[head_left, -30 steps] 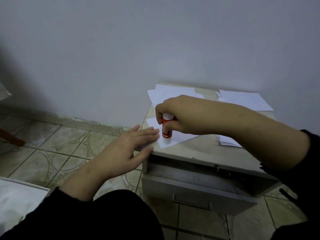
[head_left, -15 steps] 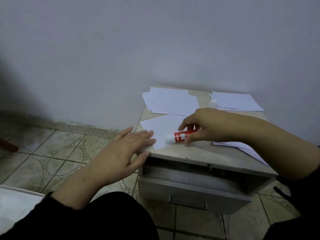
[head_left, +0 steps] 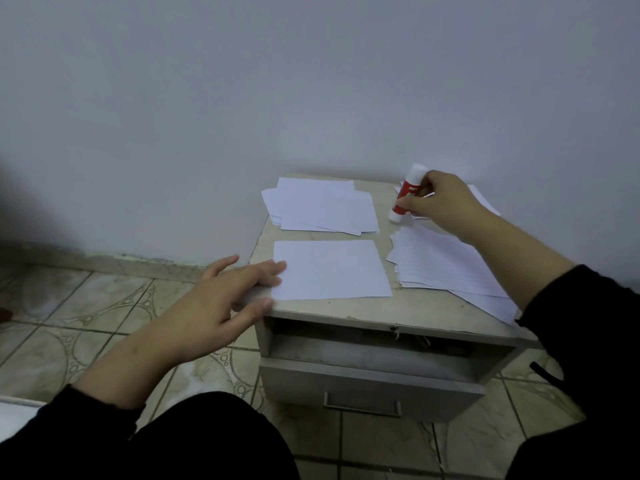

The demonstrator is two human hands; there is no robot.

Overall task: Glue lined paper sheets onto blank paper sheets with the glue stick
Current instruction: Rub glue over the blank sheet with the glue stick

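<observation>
Glue stick (head_left: 406, 195) stands nearly upright, cap leaning away, at the desk's (head_left: 346, 311) far right, pinched in my right hand (head_left: 437, 206). My left hand's flat fingers (head_left: 266, 271) press a single sheet (head_left: 332, 268) beside the lined stack (head_left: 440, 265).

Small grey cabinet (head_left: 367, 308) top, paper stacks (head_left: 325, 209), single sheet (head_left: 332, 270), lined sheets (head_left: 446, 265)

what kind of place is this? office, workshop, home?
Probably a room in a home, not an office. The work surface is a small low cabinet with its drawer pulled open, pushed against a bare painted wall, standing on patterned floor tiles. No desk or proper workbench shows.
</observation>
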